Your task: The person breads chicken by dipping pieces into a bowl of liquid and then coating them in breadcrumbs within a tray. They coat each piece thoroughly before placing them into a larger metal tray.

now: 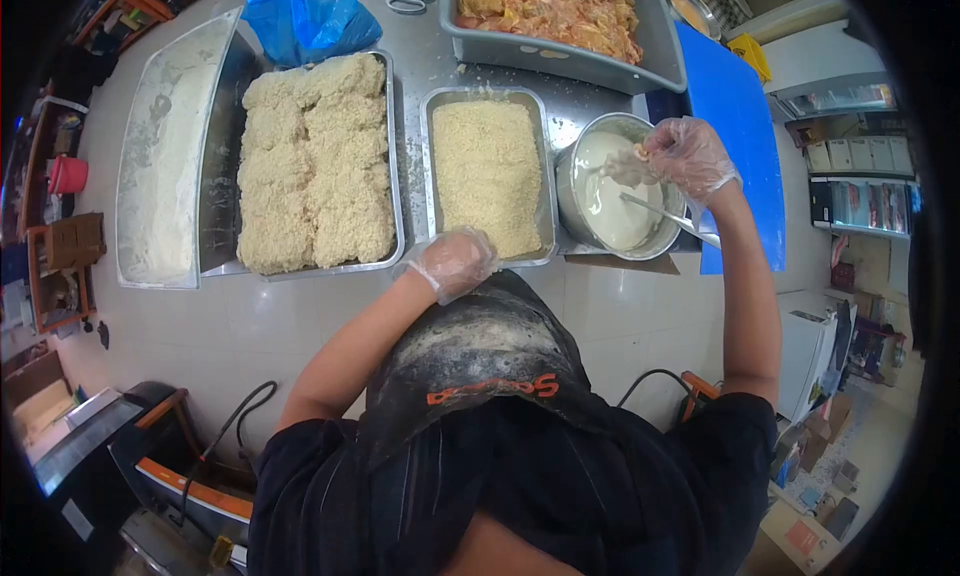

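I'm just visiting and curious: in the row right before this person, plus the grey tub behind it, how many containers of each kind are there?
Rectangular metal containers: 3 (powder pan, breaded-piece tray, crumb tray)
Round metal pot: 1
Grey tub: 1
Total: 5

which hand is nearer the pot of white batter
Right. The right hand is over the right rim of the pot, pinching a batter-coated piece; the left hand is farther left, at the near edge of the crumb tray.
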Tool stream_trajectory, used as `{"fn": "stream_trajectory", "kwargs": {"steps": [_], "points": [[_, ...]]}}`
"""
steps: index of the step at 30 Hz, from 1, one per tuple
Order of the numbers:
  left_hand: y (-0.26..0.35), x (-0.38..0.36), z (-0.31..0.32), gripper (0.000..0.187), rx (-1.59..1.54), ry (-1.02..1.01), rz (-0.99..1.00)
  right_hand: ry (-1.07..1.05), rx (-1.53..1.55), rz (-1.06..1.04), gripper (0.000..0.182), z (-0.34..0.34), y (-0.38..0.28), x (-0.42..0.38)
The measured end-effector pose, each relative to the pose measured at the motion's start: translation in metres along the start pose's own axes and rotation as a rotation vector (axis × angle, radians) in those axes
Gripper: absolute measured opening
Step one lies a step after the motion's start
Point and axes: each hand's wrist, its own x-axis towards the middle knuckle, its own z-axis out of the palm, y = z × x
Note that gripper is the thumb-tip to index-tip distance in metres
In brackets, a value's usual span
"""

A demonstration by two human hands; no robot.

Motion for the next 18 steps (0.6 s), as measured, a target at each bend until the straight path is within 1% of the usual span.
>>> {"fn": "stream_trajectory", "kwargs": {"steps": [3, 6, 9, 11, 12, 14, 15, 17, 18], "points": [[-0.003, 0.002, 0.003, 0.018, -0.089, 0.041, 0.016, 0.013, -0.056, 0.043, 0.014, -0.002, -0.009, -0.001], [-0.003, -0.001, 0.014, 0.019, -0.225, 0.073, -0.019, -0.057, -0.109, -0.015, 0.011, 0.01, -0.007, -0.004], [-0.002, 0.001, 0.013, 0.02, -0.288, 0.059, -0.058, -0.079, 0.117, 0.118, 0.008, 0.014, -0.001, -0.002], [0.001, -0.001, 0.01, 0.02, -0.298, 0.025, -0.089, -0.182, -0.03, 0.09, 0.008, 0.022, -0.009, -0.006], [-0.001, -0.001, 0.012, 0.02, -0.3, 0.01, -0.069, -0.226, -0.104, 0.074, 0.008, 0.024, -0.013, -0.005], [-0.005, 0.0, 0.019, 0.021, -0.307, -0.019, -0.031, -0.24, -0.121, 0.025, 0.01, 0.021, -0.02, -0.001], [-0.006, -0.001, 0.016, 0.021, -0.325, -0.008, -0.057, -0.247, -0.127, 0.003, 0.011, 0.019, -0.024, 0.0], [-0.007, -0.004, -0.002, 0.022, -0.357, 0.013, -0.108, -0.176, -0.121, -0.058, 0.01, 0.009, -0.043, 0.002], [-0.008, -0.005, -0.013, 0.021, -0.35, 0.065, -0.133, -0.137, -0.117, -0.089, 0.009, 0.002, -0.056, 0.003]]}}
